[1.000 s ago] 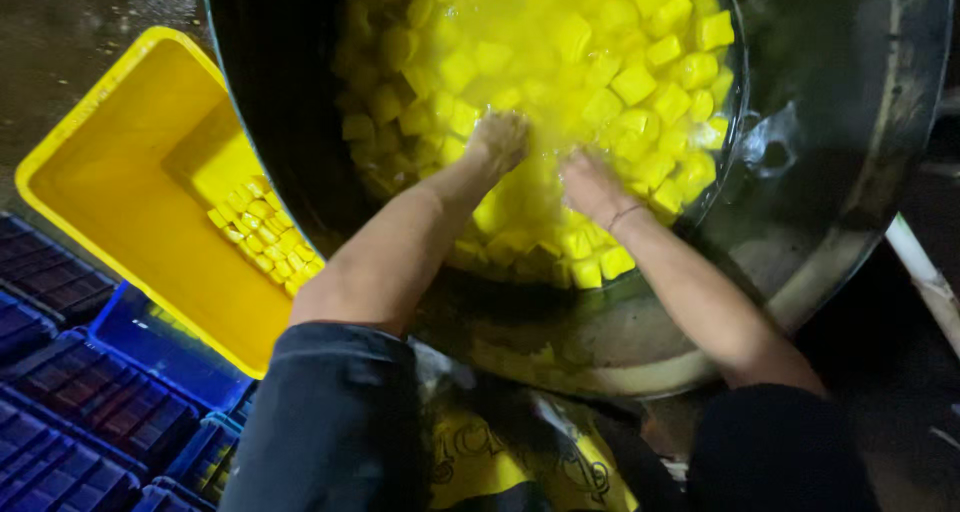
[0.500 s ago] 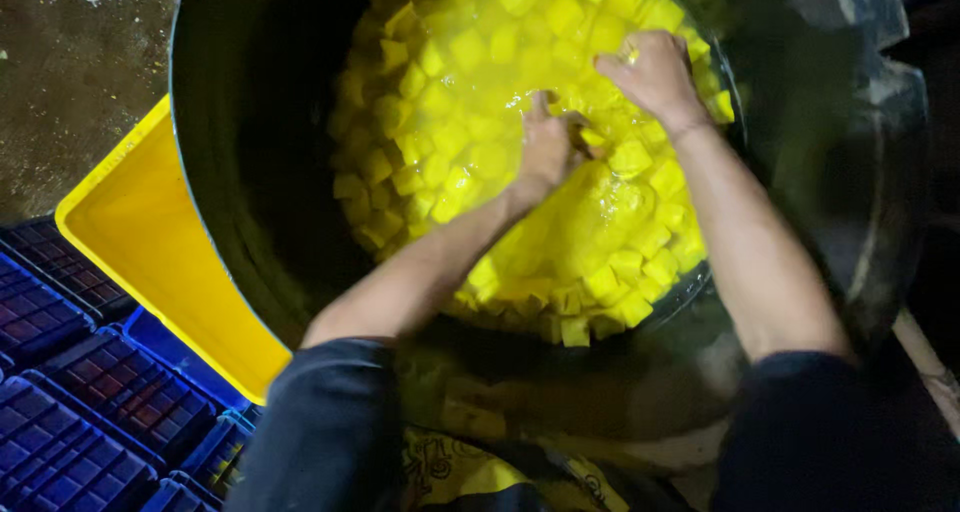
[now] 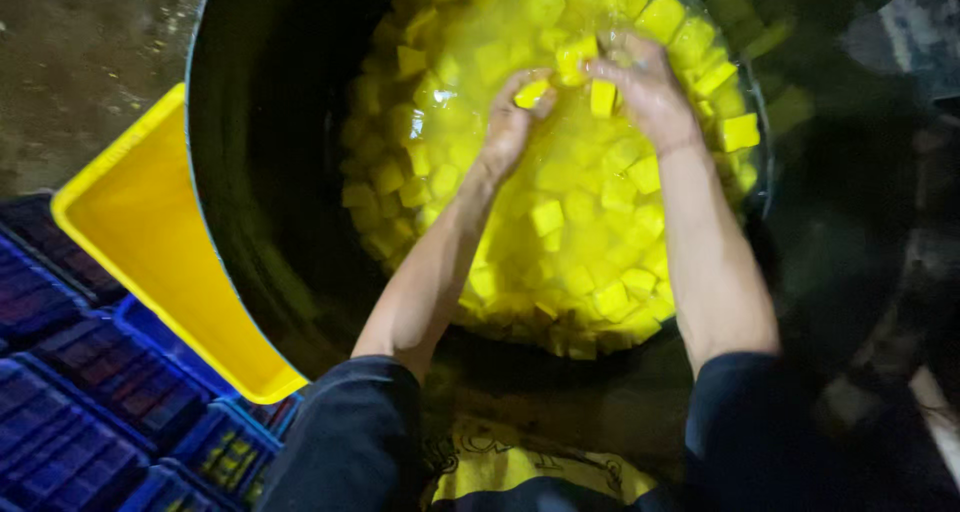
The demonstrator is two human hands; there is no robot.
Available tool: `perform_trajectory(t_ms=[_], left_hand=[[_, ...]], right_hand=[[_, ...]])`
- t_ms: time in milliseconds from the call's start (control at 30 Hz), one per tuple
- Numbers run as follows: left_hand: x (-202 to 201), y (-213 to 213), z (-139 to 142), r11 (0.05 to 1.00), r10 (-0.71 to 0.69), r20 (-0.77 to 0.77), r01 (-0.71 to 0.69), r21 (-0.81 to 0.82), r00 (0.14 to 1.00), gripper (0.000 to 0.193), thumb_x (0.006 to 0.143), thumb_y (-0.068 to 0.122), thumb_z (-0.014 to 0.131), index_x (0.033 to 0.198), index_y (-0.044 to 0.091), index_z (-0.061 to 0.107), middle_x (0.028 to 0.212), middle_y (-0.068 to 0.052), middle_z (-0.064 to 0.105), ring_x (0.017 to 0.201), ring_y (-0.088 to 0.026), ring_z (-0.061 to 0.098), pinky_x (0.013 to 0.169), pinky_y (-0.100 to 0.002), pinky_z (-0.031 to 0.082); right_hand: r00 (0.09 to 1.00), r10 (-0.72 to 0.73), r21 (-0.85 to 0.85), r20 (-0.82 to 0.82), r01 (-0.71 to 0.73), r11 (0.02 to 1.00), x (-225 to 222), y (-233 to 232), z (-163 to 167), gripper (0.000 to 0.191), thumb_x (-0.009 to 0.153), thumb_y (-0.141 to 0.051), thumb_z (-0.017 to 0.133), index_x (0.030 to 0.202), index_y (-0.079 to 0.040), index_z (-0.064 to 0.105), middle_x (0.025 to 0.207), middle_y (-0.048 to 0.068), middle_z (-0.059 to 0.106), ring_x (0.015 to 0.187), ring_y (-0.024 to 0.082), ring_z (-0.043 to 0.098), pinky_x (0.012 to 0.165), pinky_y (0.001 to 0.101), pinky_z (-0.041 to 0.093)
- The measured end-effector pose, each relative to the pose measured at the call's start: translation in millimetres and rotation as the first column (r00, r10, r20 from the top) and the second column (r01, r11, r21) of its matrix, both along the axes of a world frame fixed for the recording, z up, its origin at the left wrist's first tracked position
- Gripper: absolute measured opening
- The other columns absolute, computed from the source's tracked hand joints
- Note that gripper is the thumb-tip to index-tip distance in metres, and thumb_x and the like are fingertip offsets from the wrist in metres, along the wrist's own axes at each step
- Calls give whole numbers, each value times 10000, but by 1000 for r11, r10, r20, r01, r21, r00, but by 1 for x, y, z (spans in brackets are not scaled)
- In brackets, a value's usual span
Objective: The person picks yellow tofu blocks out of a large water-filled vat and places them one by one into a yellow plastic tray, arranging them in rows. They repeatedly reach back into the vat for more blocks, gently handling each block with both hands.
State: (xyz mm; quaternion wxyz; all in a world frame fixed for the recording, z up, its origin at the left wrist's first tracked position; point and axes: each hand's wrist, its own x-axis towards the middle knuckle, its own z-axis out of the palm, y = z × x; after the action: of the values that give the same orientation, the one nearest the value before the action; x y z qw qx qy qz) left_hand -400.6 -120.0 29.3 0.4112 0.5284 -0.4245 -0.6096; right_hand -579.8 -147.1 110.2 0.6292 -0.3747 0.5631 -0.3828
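Yellow cubes (image 3: 560, 222) float packed together in yellow liquid inside a large dark round tub (image 3: 260, 172), filling most of its far and middle part. Both bare forearms reach down into the tub from the near edge, sleeves pushed up to the elbows. At the far side of the mass, the left hand (image 3: 510, 122) is curled around a cube (image 3: 532, 93), which sits pinched at its fingertips just above the liquid. Close beside it, almost touching, the right hand (image 3: 645, 87) is cupped with fingers bent over several cubes; one upright cube (image 3: 602, 98) shows under its fingers and another lies against its fingertips between the two hands. How firmly the right hand grips them I cannot tell. More cubes lie loose around both wrists and along the tub's right wall. To the left of the tub, touching or just beside its rim, a yellow plastic crate (image 3: 150, 232) stands tilted. Blue slotted crates (image 3: 90, 412) lie at the lower left, next to the yellow one. Wet, dark floor (image 3: 80, 62) shows at the upper left.
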Motion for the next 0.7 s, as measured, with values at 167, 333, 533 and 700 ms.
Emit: perform_trajectory(t_ms=[167,333,533,700], left_hand=[[-13,3,8,907,360,-738,-29,420,571,285,935,130,548,1195,24,593,1141,-127,640,1076,-277,627,969,-453,539],[-42,17,27,906,404,-803,-73,416,438,318,1017,143,477,1270,-32,561,1158,-180,603,1070,-308,614,978,-437,508],[-60,28,71,887,460,-850,-113,447,255,403,1003,196,413,1336,-2,522,1252,-154,606,1140,-283,613,1006,-426,516],[-37,22,98,897,438,-892,-110,427,110,354,994,273,482,1257,93,636,1029,-118,709,858,-288,683,735,-431,566]], right_hand=[[997,73,-52,-40,-75,996,14,51,35,381,881,-127,814,1208,19,685,1083,56,715,960,104,677,824,238,554],[921,53,-126,-386,-109,986,30,64,53,336,899,-149,822,1162,13,690,1027,47,697,886,107,637,751,264,514],[589,-193,-553,-784,-524,648,44,66,73,378,992,-151,740,1322,5,641,1307,190,647,1234,321,602,1060,378,479],[955,4,-368,-298,-119,922,36,55,42,402,1110,-305,443,1380,-57,607,1361,196,664,1270,399,596,1074,405,481]])
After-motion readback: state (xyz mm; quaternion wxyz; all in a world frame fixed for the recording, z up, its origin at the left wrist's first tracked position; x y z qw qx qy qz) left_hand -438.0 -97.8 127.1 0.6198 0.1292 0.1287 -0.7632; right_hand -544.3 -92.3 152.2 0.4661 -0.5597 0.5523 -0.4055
